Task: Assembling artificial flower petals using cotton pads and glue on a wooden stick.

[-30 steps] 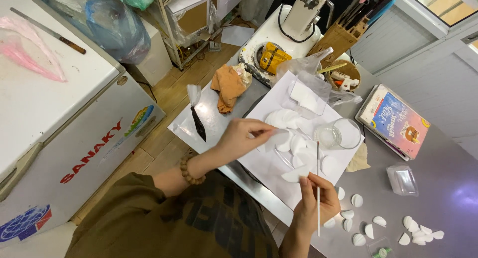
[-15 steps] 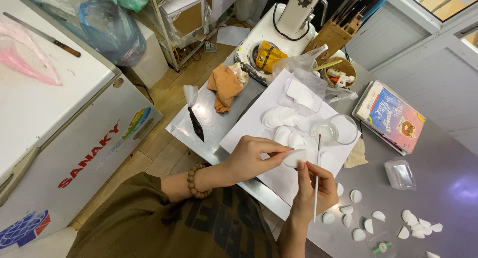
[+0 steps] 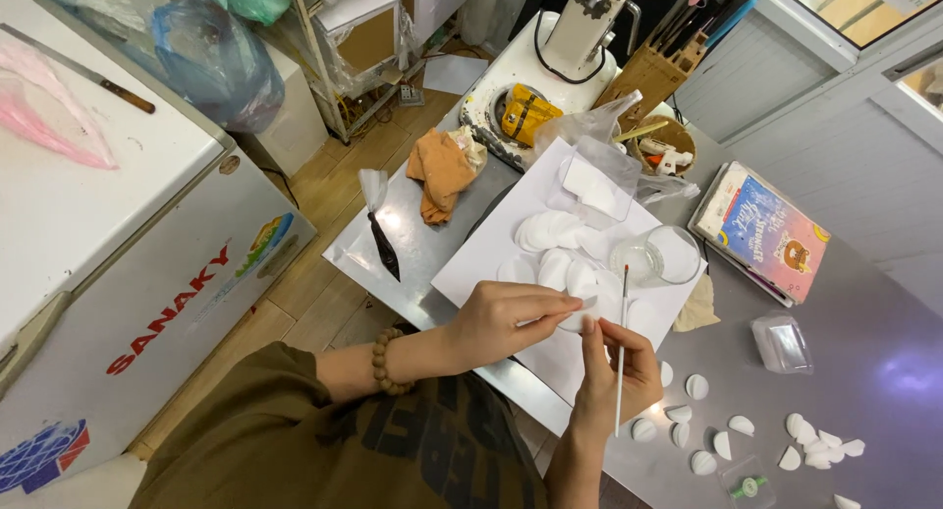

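White Disc and Brush: Handling at the Paper Sheet

White disc [image 3: 573, 319]: you hold it between both hands, just above the near edge of the white paper sheet [image 3: 471, 263] that lies on the steel table [image 3: 884, 362]. It looks thin, light and soft, probably a wafer or a dough round, so expect it to bend or tear under pressure. Grip it by the rim only, with light fingertip contact, and keep the flat face free.

Left hand [image 3: 506, 317]: your fingers are drawn together, with thumb and forefinger pinched on the left edge of the disc. A beaded bracelet [image 3: 383, 362] sits on that wrist.

Right hand [image 3: 614, 367]: your fingers are closed around a thin brush [image 3: 621, 347], held nearly upright with its dark tip upward. The forefinger of the same hand reaches up to touch the right edge of the disc. Whether that finger presses or merely steadies the disc cannot be told.

Surroundings:
- More white discs [image 3: 550, 234] lie overlapping on the sheet, beyond your hands.
- A clear glass bowl [image 3: 666, 255] stands at the right edge of the sheet, near the brush tip.
- Folded white pieces [image 3: 747, 430] lie scattered on the table to your right, well apart from the sheet.
- A dark-filled piping bag [image 3: 381, 239] lies at the left of the sheet, and an orange cloth [image 3: 442, 170] beyond it.
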